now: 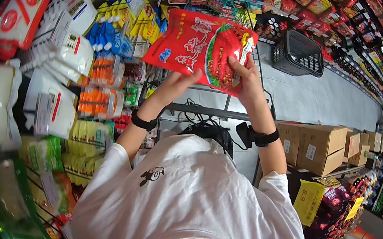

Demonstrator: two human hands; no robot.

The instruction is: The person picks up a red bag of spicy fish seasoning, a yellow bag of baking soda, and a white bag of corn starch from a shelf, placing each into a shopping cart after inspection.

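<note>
A red food packet point(177, 44) with white lettering and a picture of a spiced dish is held up over a wire shopping cart point(225, 114). My right hand point(248, 78) grips its right edge, thumb across the printed front, the other fingers partly behind. At the lower left edge, my left hand point(179, 84) has its thumb against the packet, while its other fingers are hidden behind it. Both wrists wear black bands.
Hanging packets point(105, 70) in white, blue, yellow and orange crowd the left rack. A grey shopping basket point(298, 54) stands on the tiled floor point(346, 99). Cardboard boxes point(315, 146) are stacked at right, above a yellow price sign point(307, 203). Stocked shelves point(372, 52) line the far right.
</note>
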